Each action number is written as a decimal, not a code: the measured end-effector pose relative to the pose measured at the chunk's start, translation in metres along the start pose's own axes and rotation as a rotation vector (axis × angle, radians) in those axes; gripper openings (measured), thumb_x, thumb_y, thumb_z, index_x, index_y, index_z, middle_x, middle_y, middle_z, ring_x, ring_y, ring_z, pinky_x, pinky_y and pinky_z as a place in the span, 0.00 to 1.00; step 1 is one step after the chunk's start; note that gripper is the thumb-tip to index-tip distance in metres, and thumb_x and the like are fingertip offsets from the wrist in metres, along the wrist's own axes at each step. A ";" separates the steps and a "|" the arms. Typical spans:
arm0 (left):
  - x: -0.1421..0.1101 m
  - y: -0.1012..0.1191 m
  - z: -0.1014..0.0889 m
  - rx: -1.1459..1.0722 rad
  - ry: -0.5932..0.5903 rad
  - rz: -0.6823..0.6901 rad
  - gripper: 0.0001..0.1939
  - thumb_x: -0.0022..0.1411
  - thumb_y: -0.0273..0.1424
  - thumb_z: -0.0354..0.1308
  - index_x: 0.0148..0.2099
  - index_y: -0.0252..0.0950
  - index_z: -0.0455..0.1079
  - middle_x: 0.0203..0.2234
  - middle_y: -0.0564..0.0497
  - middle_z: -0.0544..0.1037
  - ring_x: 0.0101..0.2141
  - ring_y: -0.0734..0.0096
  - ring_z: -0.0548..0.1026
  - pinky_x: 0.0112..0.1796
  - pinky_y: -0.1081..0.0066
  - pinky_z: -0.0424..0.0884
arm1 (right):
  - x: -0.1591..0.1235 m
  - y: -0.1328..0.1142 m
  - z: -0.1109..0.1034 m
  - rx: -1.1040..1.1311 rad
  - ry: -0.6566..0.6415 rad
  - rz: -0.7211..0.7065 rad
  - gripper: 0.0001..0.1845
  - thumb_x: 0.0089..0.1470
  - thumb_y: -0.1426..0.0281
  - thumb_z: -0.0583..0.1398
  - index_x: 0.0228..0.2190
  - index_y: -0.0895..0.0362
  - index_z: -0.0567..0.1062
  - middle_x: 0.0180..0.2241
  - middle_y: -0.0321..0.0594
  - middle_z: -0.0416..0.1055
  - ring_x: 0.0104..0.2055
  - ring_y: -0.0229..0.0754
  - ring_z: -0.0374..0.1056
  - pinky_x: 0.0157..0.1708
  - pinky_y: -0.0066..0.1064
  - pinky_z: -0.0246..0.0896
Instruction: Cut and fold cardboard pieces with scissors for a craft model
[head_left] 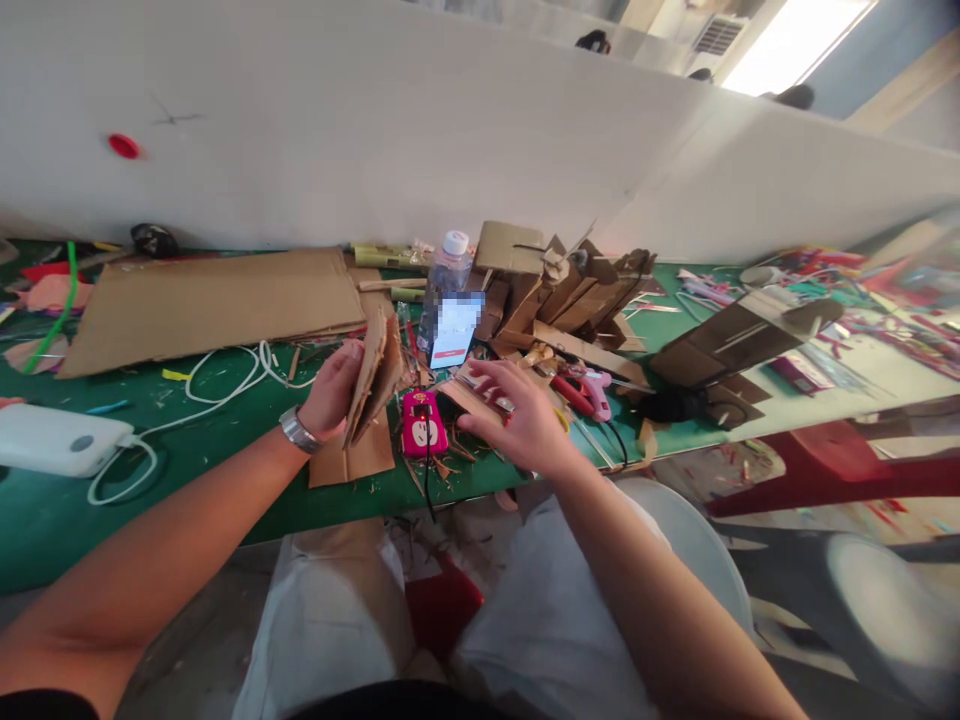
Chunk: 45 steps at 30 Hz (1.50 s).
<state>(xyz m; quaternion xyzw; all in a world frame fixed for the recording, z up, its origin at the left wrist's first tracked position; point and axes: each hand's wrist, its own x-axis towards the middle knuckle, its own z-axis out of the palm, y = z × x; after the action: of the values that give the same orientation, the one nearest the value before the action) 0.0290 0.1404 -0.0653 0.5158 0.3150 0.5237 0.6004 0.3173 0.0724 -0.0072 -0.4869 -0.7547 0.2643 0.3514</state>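
Note:
My left hand [335, 390], with a metal watch on its wrist, is closed around a folded piece of cardboard [375, 370] with rough torn edges. The cardboard is raised above the green table, tilted upright. My right hand [517, 412] hovers to the right with fingers apart and thumb out, over a small cardboard strip [471, 398]. Between the hands lies a pink device [424, 425] with a black cable. Behind it, a lit phone [454, 330] leans against a clear bottle [444, 275]. To the right of my right hand lies a pink glue gun [597, 392].
A large cardboard sheet [217, 305] covers the back left. A white power bank [64, 440] with a white cable lies at the left. Cardboard constructions [577, 290] stand behind my right hand, and another [720, 340] stands farther right. Scraps litter the green table [247, 500].

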 end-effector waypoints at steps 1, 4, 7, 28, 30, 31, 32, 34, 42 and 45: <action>-0.002 0.000 0.002 0.033 0.009 0.011 0.28 0.64 0.60 0.64 0.37 0.39 0.68 0.23 0.56 0.69 0.21 0.74 0.64 0.23 0.72 0.61 | -0.001 -0.006 0.011 0.179 -0.037 -0.008 0.45 0.54 0.51 0.75 0.66 0.53 0.71 0.62 0.53 0.69 0.44 0.46 0.76 0.47 0.43 0.77; -0.010 -0.001 0.007 0.131 -0.046 0.027 0.28 0.61 0.58 0.68 0.37 0.38 0.69 0.24 0.55 0.70 0.23 0.74 0.64 0.24 0.73 0.59 | -0.006 -0.020 0.042 0.571 -0.178 0.031 0.62 0.48 0.51 0.78 0.74 0.41 0.56 0.73 0.53 0.52 0.43 0.42 0.75 0.42 0.40 0.80; -0.015 -0.002 0.011 0.199 -0.190 0.047 0.28 0.61 0.58 0.69 0.37 0.38 0.68 0.25 0.55 0.70 0.24 0.74 0.64 0.24 0.73 0.59 | -0.008 -0.028 0.060 0.743 -0.252 0.065 0.71 0.42 0.52 0.81 0.75 0.40 0.49 0.72 0.53 0.55 0.53 0.50 0.75 0.46 0.40 0.81; -0.012 -0.008 0.007 0.086 -0.243 0.024 0.32 0.56 0.56 0.74 0.50 0.39 0.71 0.43 0.47 0.75 0.39 0.65 0.76 0.39 0.68 0.74 | 0.004 -0.044 0.057 0.542 -0.084 -0.197 0.63 0.43 0.50 0.79 0.69 0.47 0.53 0.69 0.55 0.56 0.68 0.61 0.63 0.64 0.52 0.68; -0.012 -0.010 0.007 0.012 -0.229 -0.017 0.37 0.54 0.57 0.75 0.57 0.40 0.71 0.51 0.43 0.76 0.44 0.60 0.78 0.43 0.65 0.76 | 0.004 -0.043 0.050 0.403 -0.054 -0.266 0.62 0.44 0.51 0.78 0.69 0.47 0.53 0.70 0.55 0.56 0.71 0.63 0.59 0.68 0.55 0.64; -0.012 -0.011 0.007 -0.020 -0.234 -0.043 0.38 0.54 0.56 0.75 0.59 0.41 0.71 0.52 0.42 0.77 0.45 0.59 0.79 0.45 0.63 0.76 | 0.003 -0.043 0.046 0.346 -0.048 -0.296 0.61 0.45 0.51 0.78 0.70 0.46 0.53 0.70 0.54 0.57 0.72 0.63 0.58 0.69 0.55 0.62; -0.012 -0.011 0.007 -0.044 -0.249 -0.070 0.39 0.55 0.55 0.76 0.60 0.41 0.71 0.52 0.41 0.78 0.46 0.58 0.79 0.47 0.62 0.76 | 0.003 -0.043 0.044 0.303 -0.048 -0.325 0.62 0.46 0.52 0.78 0.70 0.46 0.53 0.70 0.54 0.57 0.73 0.64 0.57 0.70 0.56 0.61; -0.012 -0.011 0.006 -0.073 -0.291 -0.124 0.36 0.56 0.49 0.77 0.61 0.40 0.73 0.50 0.41 0.81 0.47 0.57 0.81 0.49 0.62 0.76 | 0.002 -0.041 0.042 0.262 -0.054 -0.374 0.63 0.45 0.53 0.78 0.72 0.46 0.52 0.70 0.54 0.57 0.73 0.64 0.57 0.70 0.56 0.61; -0.008 -0.010 0.002 -0.152 -0.291 -0.172 0.25 0.55 0.40 0.80 0.53 0.40 0.81 0.44 0.47 0.85 0.43 0.64 0.82 0.45 0.68 0.77 | 0.002 -0.037 0.045 0.256 -0.047 -0.458 0.70 0.44 0.53 0.80 0.74 0.42 0.46 0.73 0.51 0.54 0.74 0.64 0.56 0.73 0.57 0.56; -0.007 -0.011 0.001 -0.152 -0.287 -0.150 0.24 0.55 0.39 0.80 0.53 0.41 0.82 0.43 0.47 0.85 0.43 0.64 0.83 0.45 0.68 0.78 | 0.002 -0.038 0.045 0.235 -0.044 -0.484 0.70 0.45 0.52 0.79 0.75 0.42 0.45 0.73 0.51 0.54 0.74 0.64 0.56 0.73 0.57 0.56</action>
<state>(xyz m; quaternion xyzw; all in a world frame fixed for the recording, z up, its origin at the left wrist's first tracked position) 0.0316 0.1340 -0.0764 0.5134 0.2232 0.4209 0.7137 0.2606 0.0575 -0.0061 -0.2420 -0.8208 0.2690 0.4420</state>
